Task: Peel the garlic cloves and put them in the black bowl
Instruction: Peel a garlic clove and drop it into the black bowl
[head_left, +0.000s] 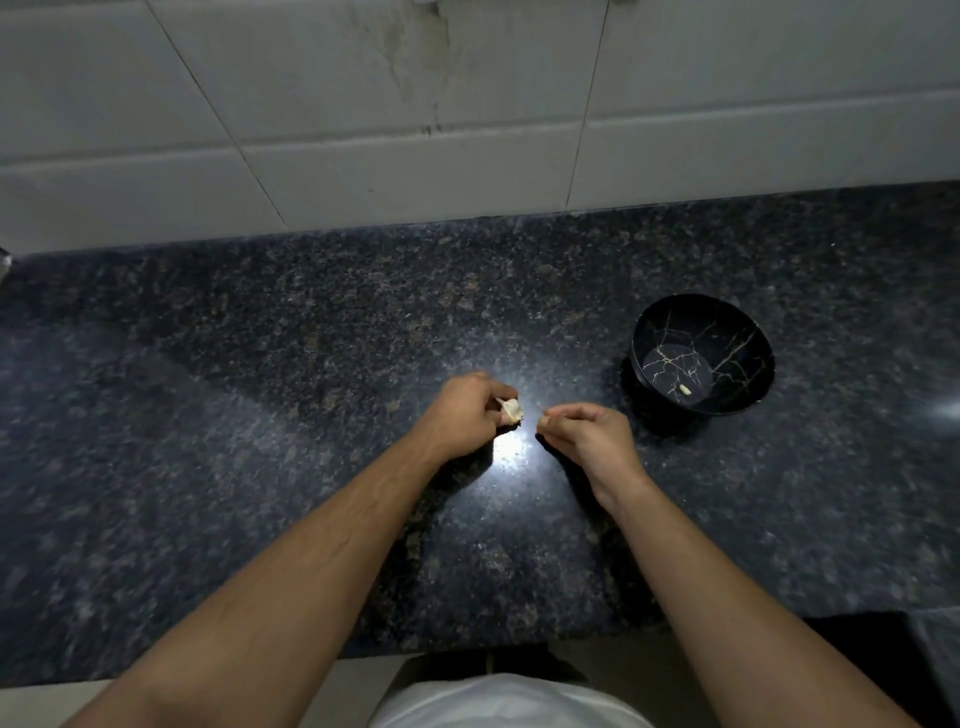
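My left hand (467, 410) grips a pale piece of garlic (510, 410) with papery skin, just above the dark granite counter (260, 415). A short gap away, my right hand (582, 431) has its fingers curled, with thumb and forefinger pinched together; something thin may be between them, too small to tell. The black bowl (748, 322) with gold crack lines stands to the right of my right hand. One peeled clove (685, 389) lies on the bowl's bottom.
A tiled wall (467, 130) rises behind the counter. A bright light reflection (511, 449) glares on the granite between my hands. The counter's front edge (363, 654) runs near my body, and the floor shows below it.
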